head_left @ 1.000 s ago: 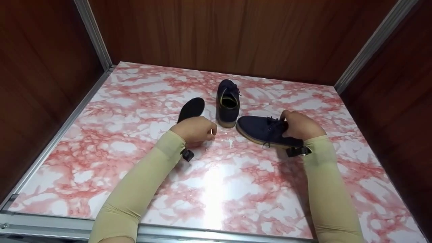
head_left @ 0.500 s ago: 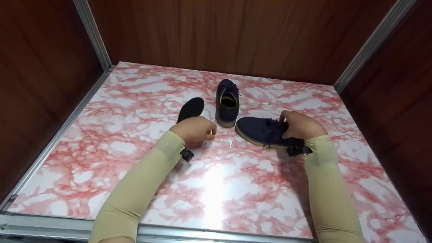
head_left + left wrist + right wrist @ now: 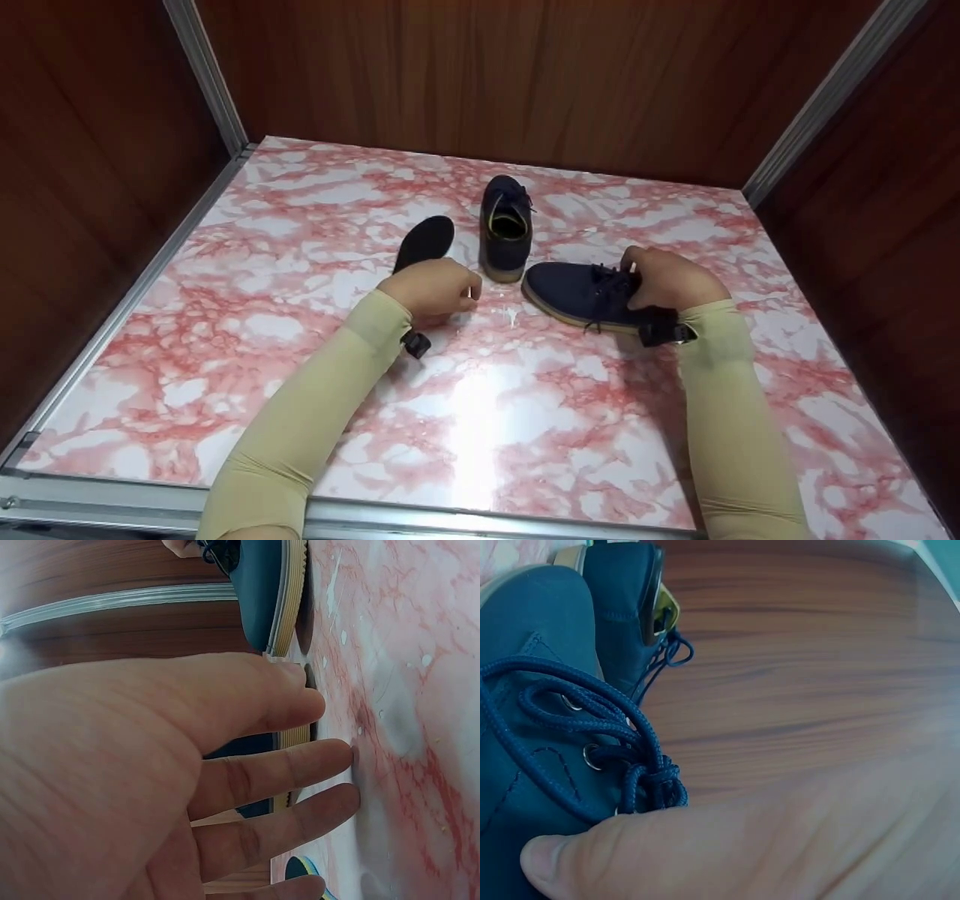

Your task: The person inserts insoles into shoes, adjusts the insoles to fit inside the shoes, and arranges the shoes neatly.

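Our right hand grips the navy lace-up shoe; our left hand, fingers relaxed, is beside the black insole. Worktop separates both from the near metal rail.

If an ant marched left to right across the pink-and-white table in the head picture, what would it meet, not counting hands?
Flat black insole → navy lace-up shoe with a tan sole, toe pointing away → matching navy shoe, toe pointing left, held by the right hand.
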A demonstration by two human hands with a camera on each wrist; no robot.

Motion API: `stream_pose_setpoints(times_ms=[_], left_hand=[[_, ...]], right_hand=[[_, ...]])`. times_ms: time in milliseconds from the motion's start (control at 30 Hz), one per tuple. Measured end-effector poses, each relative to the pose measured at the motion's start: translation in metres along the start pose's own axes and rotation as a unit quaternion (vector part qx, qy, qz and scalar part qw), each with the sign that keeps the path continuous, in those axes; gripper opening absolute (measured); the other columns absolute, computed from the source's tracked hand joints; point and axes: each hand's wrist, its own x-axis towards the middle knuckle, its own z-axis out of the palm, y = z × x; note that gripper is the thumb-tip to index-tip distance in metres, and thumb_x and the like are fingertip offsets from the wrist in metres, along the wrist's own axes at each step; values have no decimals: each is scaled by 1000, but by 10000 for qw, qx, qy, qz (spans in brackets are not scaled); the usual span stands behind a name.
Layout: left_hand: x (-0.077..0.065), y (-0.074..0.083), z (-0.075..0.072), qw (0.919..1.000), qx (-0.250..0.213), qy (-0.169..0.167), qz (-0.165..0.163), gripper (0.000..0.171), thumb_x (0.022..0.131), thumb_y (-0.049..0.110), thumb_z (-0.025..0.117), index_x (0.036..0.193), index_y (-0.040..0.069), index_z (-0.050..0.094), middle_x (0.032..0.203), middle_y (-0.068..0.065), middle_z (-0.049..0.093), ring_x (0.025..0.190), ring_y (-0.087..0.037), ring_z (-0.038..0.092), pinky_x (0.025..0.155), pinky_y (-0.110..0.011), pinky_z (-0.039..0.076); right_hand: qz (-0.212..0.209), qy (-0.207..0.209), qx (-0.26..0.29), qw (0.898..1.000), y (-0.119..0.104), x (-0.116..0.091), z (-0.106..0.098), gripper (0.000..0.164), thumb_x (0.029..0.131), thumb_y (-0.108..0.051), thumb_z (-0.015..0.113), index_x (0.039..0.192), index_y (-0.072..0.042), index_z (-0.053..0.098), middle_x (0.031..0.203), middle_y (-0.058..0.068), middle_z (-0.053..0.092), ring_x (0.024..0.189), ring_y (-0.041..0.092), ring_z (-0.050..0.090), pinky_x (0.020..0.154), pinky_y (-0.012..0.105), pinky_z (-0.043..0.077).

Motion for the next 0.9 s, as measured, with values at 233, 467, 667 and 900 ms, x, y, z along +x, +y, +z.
stream_pose_setpoints(times_ms=[233,467,667,900], left_hand=[[0,0,0,10000,52,54,40,20,108,24,66,118,12,79,113,-7,82,102,-26,74,99,-47,60],[-1,1,0,10000,62,74,10,20,107,25,67,116,12,79,112,-7,81,101,-27,74,99,-47,59],[0,1,1,9999,98,63,-30,19,108,25,66,115,13,79,110,-7,81,100,-26,73,98,-47,60],[-1,1,1,9999,137,96,-18,19,108,24,65,116,13,79,112,-6,82,102,-26,74,99,-46,60]], right_hand=[[-54,-17,6,10000,0,-1,-1,61,84,-8,85,140,-2,60,133,26,70,115,35,64,101,57,53],[-115,-28,-27,9999,2,-1,-1,60,85,-9,86,139,-2,61,133,25,70,115,35,65,102,58,53],[-183,-19,-68,9998,2,-1,-1,60,85,-9,86,139,-1,61,133,25,71,115,35,66,102,58,53],[-268,33,-87,9996,2,-1,0,60,85,-9,86,139,-1,61,132,25,72,115,35,66,102,58,54]])
